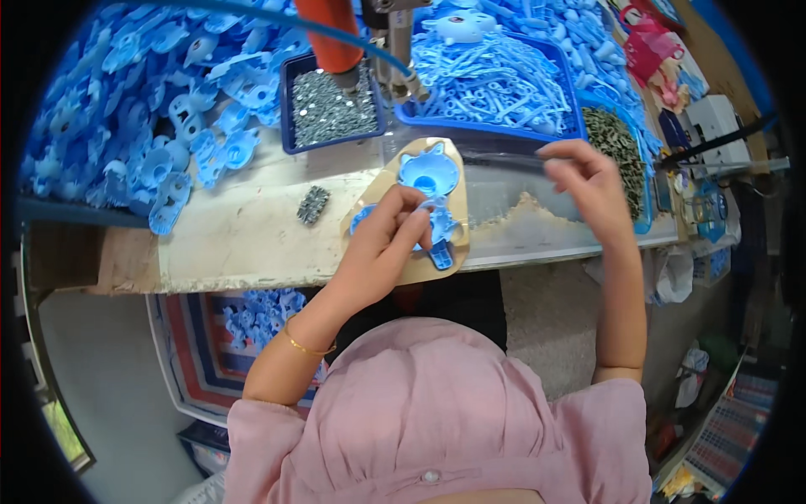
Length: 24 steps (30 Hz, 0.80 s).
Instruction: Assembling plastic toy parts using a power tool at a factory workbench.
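A tan jig board [457,244] lies at the table's front edge, in front of me. It holds a light-blue plastic animal-shaped shell [430,170], with an eared head part at the far end and more blue parts nearer me. My left hand [382,244] is over the board, thumb and fingertips pinched on a small light-blue plastic piece [435,206], whose shape the fingers partly hide. To the right, my right hand [592,189] is raised above the table beside a bin of small dark greenish parts [613,139]. Its fingers are loosely curved and apart, slightly blurred, with nothing visible between them.
A dark tray of small metal pieces [298,139] stands beyond the board, beneath an orange-and-metal tool [332,42]. Behind are a blue bin of thin blue strips [504,128] and heaped blue shells [109,109]. A small metal-piece clump [313,206] lies left.
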Available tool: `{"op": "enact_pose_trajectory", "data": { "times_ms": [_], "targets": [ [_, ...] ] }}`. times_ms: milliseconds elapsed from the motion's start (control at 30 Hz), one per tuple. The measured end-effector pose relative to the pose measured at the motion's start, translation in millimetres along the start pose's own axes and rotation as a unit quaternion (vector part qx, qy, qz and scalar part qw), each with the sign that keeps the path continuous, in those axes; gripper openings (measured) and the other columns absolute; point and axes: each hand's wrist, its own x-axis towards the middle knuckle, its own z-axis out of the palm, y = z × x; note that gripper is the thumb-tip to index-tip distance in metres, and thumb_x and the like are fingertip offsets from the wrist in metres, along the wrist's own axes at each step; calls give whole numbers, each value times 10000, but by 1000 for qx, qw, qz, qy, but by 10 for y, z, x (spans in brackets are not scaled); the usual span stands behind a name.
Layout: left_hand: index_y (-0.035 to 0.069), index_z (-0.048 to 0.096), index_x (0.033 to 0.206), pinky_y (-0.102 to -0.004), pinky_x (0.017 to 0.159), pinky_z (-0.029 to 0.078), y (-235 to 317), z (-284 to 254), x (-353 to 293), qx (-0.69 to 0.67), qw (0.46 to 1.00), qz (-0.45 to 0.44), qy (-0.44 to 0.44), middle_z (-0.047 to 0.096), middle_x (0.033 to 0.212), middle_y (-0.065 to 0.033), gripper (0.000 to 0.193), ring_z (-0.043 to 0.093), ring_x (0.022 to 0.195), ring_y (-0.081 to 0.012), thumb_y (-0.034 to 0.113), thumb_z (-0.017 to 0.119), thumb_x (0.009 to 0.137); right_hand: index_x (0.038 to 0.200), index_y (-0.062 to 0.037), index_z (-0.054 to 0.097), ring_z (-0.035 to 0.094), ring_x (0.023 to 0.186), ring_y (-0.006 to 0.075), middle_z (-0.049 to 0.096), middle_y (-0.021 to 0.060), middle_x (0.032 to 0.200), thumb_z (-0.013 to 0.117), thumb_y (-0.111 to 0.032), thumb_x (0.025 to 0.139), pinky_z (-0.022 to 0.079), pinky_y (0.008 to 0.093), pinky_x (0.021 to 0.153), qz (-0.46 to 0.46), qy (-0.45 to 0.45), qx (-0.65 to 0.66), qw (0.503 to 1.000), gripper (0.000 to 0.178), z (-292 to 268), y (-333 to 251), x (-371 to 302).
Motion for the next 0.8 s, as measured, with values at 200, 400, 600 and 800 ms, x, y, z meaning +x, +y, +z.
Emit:
{"op": "enact_pose_trajectory", "data": {
  "times_ms": [200,400,600,800],
  "targets": [
    [30,488,1028,-260,615,442,4,-25,-49,-21,1000,-21,2,567,719,-17,227,547,660,-80,248,550,1047,1095,-19,708,617,803,87,644,5,935,685,-75,930,508,242,718,0,-210,87,974,175,781,-270,-23],
    [35,487,1016,-292,620,458,-11,-135,-108,45,999,-14,3,615,732,-69,238,567,634,-129,252,585,1022,1080,28,704,648,816,88,690,39,946,687,-92,934,533,246,737,86,-290,161,939,190,841,-379,84],
    [50,518,1012,-385,629,482,4,-136,-135,158,987,23,27,655,757,-119,248,668,698,-292,272,626,988,1056,27,722,652,771,90,710,52,912,705,-121,923,535,240,711,114,-293,148,938,199,867,-455,128],
    [66,557,1025,-426,617,486,-4,-82,-143,267,961,49,42,679,762,-143,261,672,713,-331,303,650,965,1012,33,716,635,702,82,691,48,827,723,-124,914,511,222,636,122,-283,107,945,185,876,-512,115]
  ]
}}
